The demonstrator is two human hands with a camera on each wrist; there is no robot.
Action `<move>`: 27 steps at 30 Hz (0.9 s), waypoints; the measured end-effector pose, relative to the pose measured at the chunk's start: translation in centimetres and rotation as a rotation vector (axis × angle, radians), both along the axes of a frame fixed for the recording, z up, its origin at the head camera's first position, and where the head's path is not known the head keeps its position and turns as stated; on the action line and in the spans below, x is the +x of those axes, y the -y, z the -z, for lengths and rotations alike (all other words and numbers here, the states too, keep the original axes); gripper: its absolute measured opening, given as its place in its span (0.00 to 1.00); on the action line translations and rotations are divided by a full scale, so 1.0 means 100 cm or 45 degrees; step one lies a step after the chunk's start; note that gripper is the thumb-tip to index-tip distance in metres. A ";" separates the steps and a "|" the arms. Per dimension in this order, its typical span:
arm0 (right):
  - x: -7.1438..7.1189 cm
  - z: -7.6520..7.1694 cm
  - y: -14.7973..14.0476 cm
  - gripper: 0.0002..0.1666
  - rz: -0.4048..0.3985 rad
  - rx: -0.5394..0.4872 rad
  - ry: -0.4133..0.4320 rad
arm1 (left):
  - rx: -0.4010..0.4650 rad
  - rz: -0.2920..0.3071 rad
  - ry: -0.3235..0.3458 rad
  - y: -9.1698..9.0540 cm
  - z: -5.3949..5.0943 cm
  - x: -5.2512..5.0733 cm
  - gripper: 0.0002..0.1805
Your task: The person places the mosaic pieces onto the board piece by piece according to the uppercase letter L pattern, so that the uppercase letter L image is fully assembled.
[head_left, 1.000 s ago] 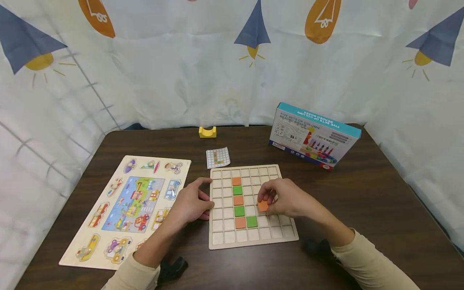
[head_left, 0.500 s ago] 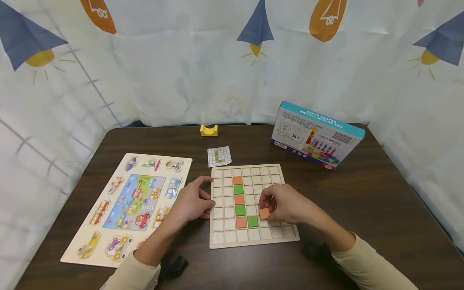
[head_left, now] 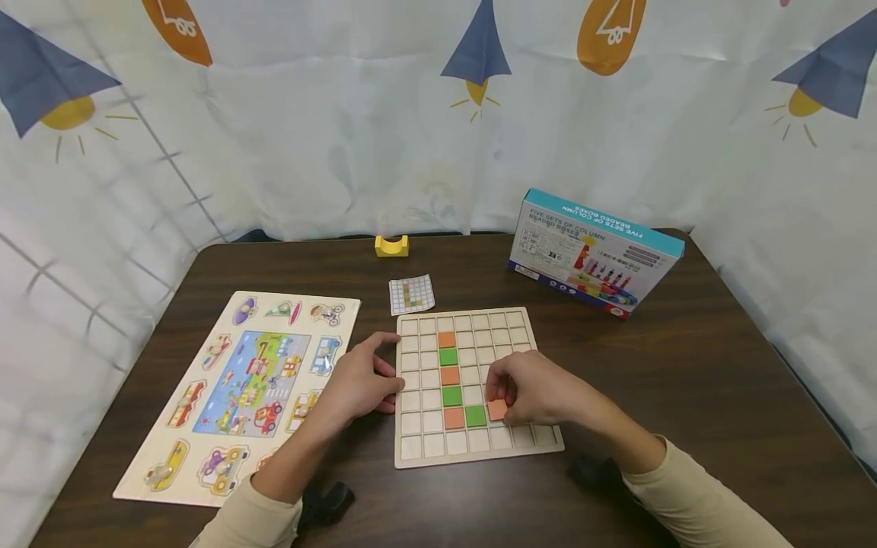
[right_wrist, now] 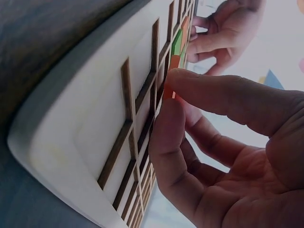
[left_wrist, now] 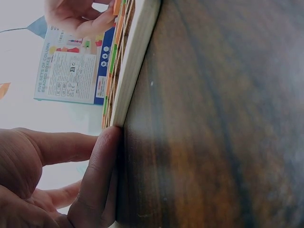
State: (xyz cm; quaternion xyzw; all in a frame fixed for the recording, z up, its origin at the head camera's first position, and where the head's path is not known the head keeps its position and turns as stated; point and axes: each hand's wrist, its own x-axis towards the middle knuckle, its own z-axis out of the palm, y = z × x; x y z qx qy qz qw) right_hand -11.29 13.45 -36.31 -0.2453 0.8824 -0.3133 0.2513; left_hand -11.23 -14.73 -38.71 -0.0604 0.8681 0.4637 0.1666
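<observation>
A wooden grid board (head_left: 479, 458) lies on the table, with a column of alternating orange and green square tiles near its left side. A green tile (head_left: 476, 415) sits right of the column's lowest orange one. My right hand (head_left: 544, 392) pinches another orange tile (head_left: 496, 411) between thumb and finger, at the cell beside that green tile. In the right wrist view this orange tile (right_wrist: 170, 90) looks tilted and partly covered by the fingertips. The left hand (head_left: 359, 380) touches the board's left edge with its thumb and a finger, other fingers loosely bent.
Behind the board lies a small pattern card (head_left: 412, 295) with a coloured grid. A vehicle puzzle board (head_left: 226, 320) lies at left, partly under the left arm. A yellow block (head_left: 392, 247) stands at the back, and a cardboard box (head_left: 594, 251) at back right.
My right hand has moved slightly toward the near side, bringing the orange tile down level with the green one in that row. The left hand has stayed at the board's edge.
</observation>
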 end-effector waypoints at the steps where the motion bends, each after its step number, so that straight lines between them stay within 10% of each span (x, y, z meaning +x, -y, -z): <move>1: 0.000 0.000 0.000 0.16 -0.006 0.002 -0.009 | 0.000 0.000 -0.003 0.000 0.000 0.000 0.39; 27: 0.004 0.005 0.002 0.18 -0.054 0.001 -0.064 | 0.008 -0.011 0.017 0.000 0.003 -0.001 0.39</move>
